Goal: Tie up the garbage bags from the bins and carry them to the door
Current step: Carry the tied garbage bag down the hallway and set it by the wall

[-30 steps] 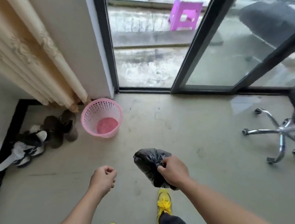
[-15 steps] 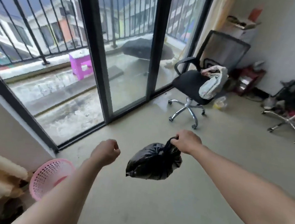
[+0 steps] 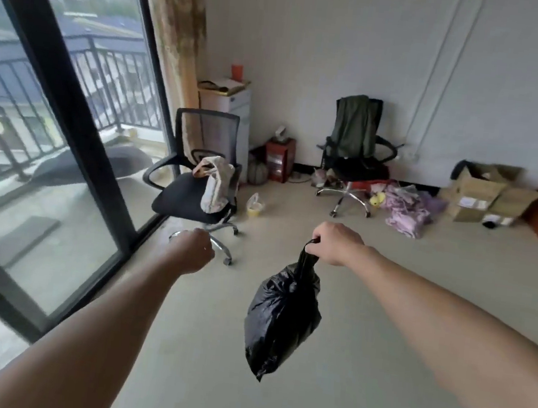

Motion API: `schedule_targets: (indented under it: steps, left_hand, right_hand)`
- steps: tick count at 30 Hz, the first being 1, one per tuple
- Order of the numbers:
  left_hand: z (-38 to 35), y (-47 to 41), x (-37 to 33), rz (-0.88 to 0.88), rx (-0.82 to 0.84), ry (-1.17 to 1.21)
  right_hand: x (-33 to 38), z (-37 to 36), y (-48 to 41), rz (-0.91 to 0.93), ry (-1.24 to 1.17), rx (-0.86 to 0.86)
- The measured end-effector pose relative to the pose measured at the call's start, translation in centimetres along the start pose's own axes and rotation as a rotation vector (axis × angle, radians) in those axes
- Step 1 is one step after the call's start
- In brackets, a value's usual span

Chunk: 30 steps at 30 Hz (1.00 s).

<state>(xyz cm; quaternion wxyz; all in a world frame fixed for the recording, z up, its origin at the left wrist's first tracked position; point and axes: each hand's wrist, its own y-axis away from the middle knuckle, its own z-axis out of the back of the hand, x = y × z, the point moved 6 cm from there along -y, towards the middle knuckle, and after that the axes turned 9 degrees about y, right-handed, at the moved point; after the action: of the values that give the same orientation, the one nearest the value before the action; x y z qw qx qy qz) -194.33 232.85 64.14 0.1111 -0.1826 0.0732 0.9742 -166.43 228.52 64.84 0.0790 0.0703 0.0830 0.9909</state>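
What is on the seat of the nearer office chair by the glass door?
A pale cloth bag with brownish handles sits on the black seat of the nearer office chair, slumped over its right edge. What the bag holds and the seat beneath it are hidden.

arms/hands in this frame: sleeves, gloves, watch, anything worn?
Nothing worn that shows. Both forearms are bare up to the frame edge, with no sleeve in view. The left hand and right hand have no gloves, and no watch, band or ring is visible on either. No markings are visible.
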Motion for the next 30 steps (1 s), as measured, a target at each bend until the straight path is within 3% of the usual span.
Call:
schedule_targets:
  steps: [8, 15, 21, 30]
  left_hand:
    - [-7.7, -9.0, -24.8, -0.208, 0.138, -0.078]
    - [-16.5, -17.5, -41.3, -0.397, 0.245, -0.119]
    - [-27.7, -27.5, -61.9, -0.644, 0.378, -0.154]
    - [-39.7, -33.3, -91.9, -0.952, 0.563, -0.234]
  right_hand:
    - [-25.2, 4.2, -0.4, -0.238, 0.011, -0.07]
    - [-44.3, 4.2, -0.7, -0.436, -0.03, -0.073]
    - [-65.8, 3.5, -2.0, -0.691, -0.101, -0.033]
    - [-89.0, 6.1, 3.1, -0.997, -0.184, -0.051]
